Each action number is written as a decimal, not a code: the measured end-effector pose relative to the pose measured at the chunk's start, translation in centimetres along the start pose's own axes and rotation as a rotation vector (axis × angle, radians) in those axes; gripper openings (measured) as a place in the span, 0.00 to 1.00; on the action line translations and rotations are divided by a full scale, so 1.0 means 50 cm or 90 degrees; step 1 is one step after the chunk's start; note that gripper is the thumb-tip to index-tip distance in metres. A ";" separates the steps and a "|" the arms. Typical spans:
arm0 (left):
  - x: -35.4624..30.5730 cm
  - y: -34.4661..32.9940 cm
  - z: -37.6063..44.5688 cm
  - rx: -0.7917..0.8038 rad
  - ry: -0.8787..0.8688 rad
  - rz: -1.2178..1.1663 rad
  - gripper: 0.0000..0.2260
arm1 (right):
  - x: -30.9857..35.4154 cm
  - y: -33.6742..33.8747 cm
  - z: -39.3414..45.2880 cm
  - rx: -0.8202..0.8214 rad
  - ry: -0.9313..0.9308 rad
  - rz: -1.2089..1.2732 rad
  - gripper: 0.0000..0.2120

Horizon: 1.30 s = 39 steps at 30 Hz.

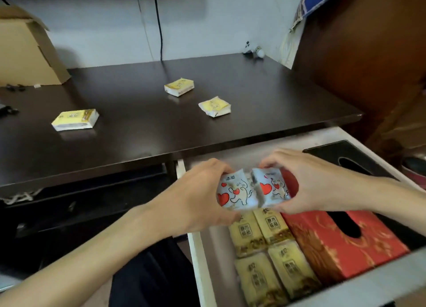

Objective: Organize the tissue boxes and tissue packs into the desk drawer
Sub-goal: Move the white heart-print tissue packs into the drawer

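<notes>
My left hand (196, 198) grips a pale blue tissue pack (235, 192) printed with a cat and red hearts. My right hand (315, 182) grips a matching second pack (272, 187). Both packs are held side by side, touching, over the open white drawer (196, 249). In the drawer lie several beige tissue packs (272, 256), a red tissue box (341, 240) with gold pattern, and a black tissue box (345, 159) at the back. Three yellow tissue packs lie on the dark desk: one left (75, 119), one centre (179, 86), one right (214, 106).
The dark desk top (138, 127) overhangs the back of the drawer. A cardboard box (25, 51) stands at the desk's far left. Cables hang down the wall behind. A brown wooden panel (368, 41) rises on the right. Small trinkets (255, 52) sit at the desk's back right.
</notes>
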<state>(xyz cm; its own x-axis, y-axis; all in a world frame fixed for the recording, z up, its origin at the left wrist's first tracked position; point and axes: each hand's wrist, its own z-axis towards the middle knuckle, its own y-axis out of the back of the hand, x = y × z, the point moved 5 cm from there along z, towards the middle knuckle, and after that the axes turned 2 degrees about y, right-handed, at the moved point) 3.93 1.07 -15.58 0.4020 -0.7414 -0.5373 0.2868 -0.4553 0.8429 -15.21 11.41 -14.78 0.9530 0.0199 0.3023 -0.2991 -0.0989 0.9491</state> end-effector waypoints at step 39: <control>-0.005 -0.129 -0.013 0.046 -0.009 0.221 0.47 | -0.004 -0.089 -0.040 0.115 0.064 -0.038 0.53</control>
<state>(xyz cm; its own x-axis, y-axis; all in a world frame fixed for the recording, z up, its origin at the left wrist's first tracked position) 2.57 4.52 -20.92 0.4525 -0.8648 -0.2177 0.0731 -0.2073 0.9755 -14.19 13.86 -18.88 0.9563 0.1299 0.2618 -0.2198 -0.2705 0.9373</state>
